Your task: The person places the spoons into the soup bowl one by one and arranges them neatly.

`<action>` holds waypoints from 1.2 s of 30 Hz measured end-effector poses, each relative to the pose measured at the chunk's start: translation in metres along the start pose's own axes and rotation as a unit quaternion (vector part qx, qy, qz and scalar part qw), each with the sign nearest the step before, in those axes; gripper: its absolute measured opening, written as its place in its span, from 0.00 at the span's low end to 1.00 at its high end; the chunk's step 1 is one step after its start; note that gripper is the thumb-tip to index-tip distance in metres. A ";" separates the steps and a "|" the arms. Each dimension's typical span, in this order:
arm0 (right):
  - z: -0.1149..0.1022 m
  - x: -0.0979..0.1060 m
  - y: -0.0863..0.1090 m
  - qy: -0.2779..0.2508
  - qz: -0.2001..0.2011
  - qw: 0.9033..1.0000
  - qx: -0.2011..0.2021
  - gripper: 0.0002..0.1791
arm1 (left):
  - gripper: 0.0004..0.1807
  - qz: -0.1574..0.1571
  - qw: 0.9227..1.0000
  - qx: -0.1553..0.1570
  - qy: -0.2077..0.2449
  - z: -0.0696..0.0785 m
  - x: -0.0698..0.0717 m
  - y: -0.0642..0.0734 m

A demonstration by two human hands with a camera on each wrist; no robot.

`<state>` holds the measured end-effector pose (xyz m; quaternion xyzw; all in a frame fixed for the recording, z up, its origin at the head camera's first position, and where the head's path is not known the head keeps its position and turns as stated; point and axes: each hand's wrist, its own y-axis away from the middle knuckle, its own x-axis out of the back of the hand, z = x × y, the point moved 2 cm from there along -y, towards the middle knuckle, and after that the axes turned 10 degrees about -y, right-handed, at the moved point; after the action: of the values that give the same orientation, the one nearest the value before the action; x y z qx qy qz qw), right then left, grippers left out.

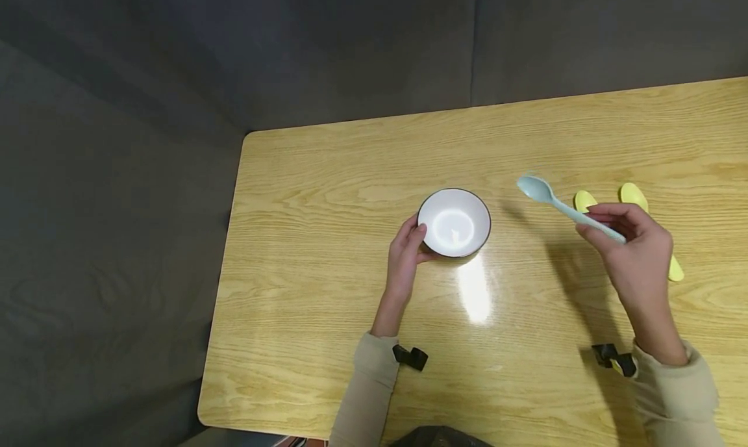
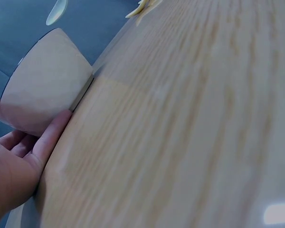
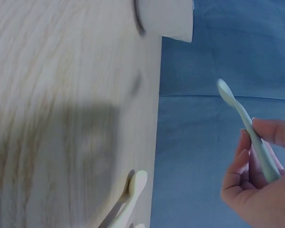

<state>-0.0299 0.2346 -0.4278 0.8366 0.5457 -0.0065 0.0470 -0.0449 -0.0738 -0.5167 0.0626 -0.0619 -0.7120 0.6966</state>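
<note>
A white bowl (image 1: 454, 223) with a dark rim stands on the wooden table. My left hand (image 1: 404, 247) grips its left side, thumb over the rim and fingers beneath the outer wall. In the left wrist view the bowl (image 2: 47, 85) rests on its base with the fingers low against it. To the right, my right hand (image 1: 637, 245) pinches a light blue spoon (image 1: 561, 206) by its handle, above the table. The spoon's head points toward the bowl. In the right wrist view the spoon (image 3: 247, 121) sits between thumb and fingers.
Two yellow spoons lie under and behind my right hand: one yellow spoon (image 1: 634, 195) shows its head and handle end, the other yellow spoon (image 1: 584, 200) mostly its head. Dark cloth (image 1: 350, 51) borders the table (image 1: 304, 239) at the back and left.
</note>
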 end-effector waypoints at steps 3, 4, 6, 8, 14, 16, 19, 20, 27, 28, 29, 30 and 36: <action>-0.003 -0.001 0.003 -0.051 0.000 0.999 0.009 0.15 | 0.28 -0.003 1.000 -0.003 0.005 -0.001 0.000 0.000; -0.004 -0.001 0.004 -0.066 0.000 0.998 0.014 0.16 | 0.28 -0.004 1.000 -0.003 0.007 0.000 0.000 0.000; -0.006 -0.003 0.006 -0.120 0.001 0.993 0.021 0.18 | 0.28 -0.005 1.000 -0.004 0.009 0.000 -0.001 0.000; -0.008 -0.004 0.007 -0.181 0.001 0.983 0.028 0.19 | 0.28 -0.004 1.000 -0.004 0.009 0.000 -0.001 0.000; -0.013 -0.011 0.007 -0.319 0.011 0.947 0.042 0.21 | 0.27 0.003 1.000 -0.002 0.007 0.001 -0.002 0.000; -0.013 -0.013 0.007 -0.328 0.018 0.944 0.040 0.20 | 0.27 0.004 1.000 -0.001 0.009 0.001 -0.002 0.000; -0.014 -0.015 0.006 -0.311 0.023 0.949 0.037 0.17 | 0.26 0.006 1.000 0.003 0.011 0.001 -0.001 -0.001; -0.014 -0.016 0.006 -0.303 0.024 0.952 0.037 0.16 | 0.26 0.006 1.000 0.004 0.010 0.001 -0.001 -0.001; -0.011 -0.028 0.005 -0.329 0.002 0.944 0.020 0.11 | 0.27 0.008 1.000 0.009 0.010 0.001 0.000 -0.001; -0.010 -0.030 0.006 -0.331 -0.004 0.944 0.015 0.10 | 0.27 0.007 1.000 0.010 0.010 0.000 0.000 -0.001; -0.008 -0.033 0.006 -0.335 -0.010 0.942 0.012 0.10 | 0.26 0.008 1.000 0.010 0.012 0.000 0.000 -0.001; -0.007 -0.035 0.006 -0.336 -0.015 0.942 0.008 0.10 | 0.26 0.008 1.000 0.010 0.013 0.000 0.000 -0.001; -0.004 -0.044 0.008 -0.321 -0.024 0.947 -0.006 0.08 | 0.26 0.014 1.000 0.011 0.010 0.000 -0.001 -0.001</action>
<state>-0.0400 0.1918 -0.4207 0.7765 0.5219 -0.2726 0.2243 -0.0454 -0.0728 -0.5171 0.0770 -0.0636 -0.7006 0.7065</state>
